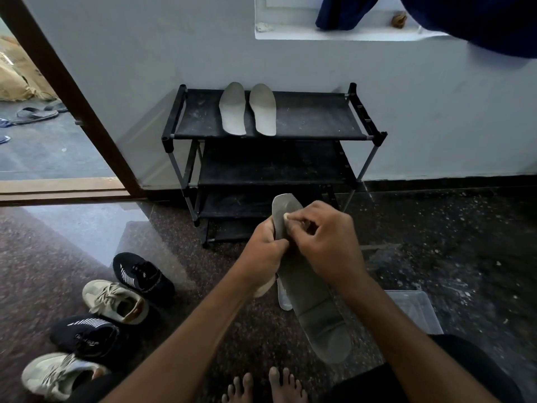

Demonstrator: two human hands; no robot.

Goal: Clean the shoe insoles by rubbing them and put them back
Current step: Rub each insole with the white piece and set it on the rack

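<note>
While the left hand [263,248] grips the insole [308,286], the right hand [325,239] pinches a pale scrap [285,216]; shoe [87,335] script illegible.

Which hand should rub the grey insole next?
Right. The right hand pinches a small white rubbing piece against the long grey foam insole, near its top end. The left hand grips the insole's side, so it is better placed to steady it.

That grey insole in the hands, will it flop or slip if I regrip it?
Probably fairly stiff: the insole juts out straight past the left hand without drooping. Likely light, since that one grip seems to carry it while the right hand presses on it. Its matte surface suggests little slipping.
</note>
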